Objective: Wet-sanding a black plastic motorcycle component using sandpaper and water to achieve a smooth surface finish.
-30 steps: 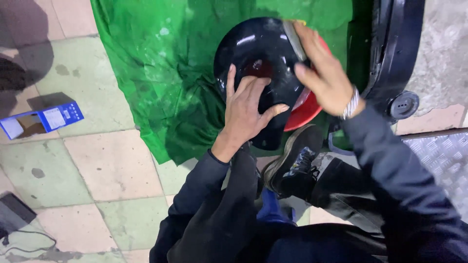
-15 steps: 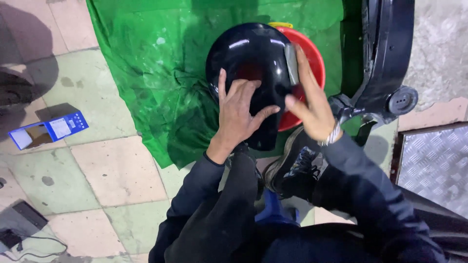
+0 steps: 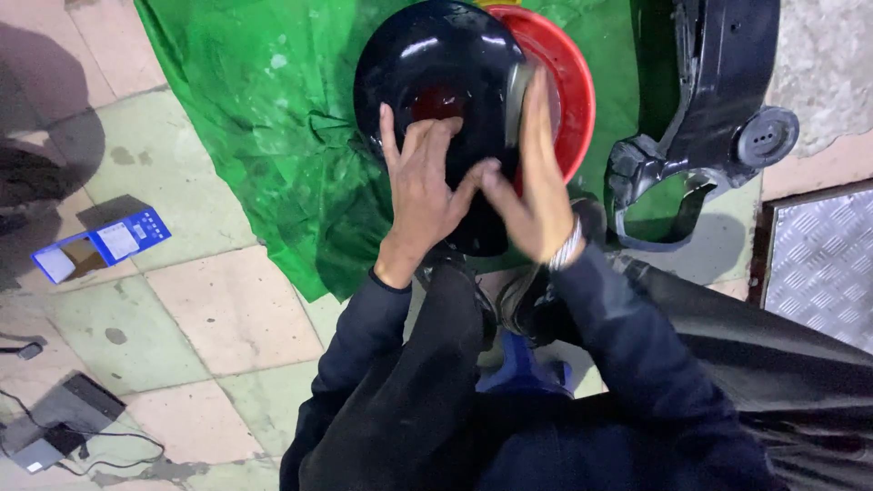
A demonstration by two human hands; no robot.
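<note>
A glossy black rounded shell part (image 3: 436,82) stands between my knees, over a red basin (image 3: 571,91) on a green sheet (image 3: 264,118). My left hand (image 3: 423,186) lies flat on the shell's near face with its fingers spread. My right hand (image 3: 536,186) presses its palm and straight fingers against the shell's right edge, a bracelet at its wrist. The two thumbs almost touch. Both sleeves are dark.
A black moulded plastic panel (image 3: 718,109) lies to the right, partly on the green sheet. A metal tread plate (image 3: 818,264) sits at the right edge. A blue and white card (image 3: 100,247) and a grey device with cables (image 3: 55,427) lie on the tiled floor at left.
The shell has turned and shifted so more of the red basin shows behind it. My right hand slid from the shell's top right down to its right edge. My left hand stays flat on it.
</note>
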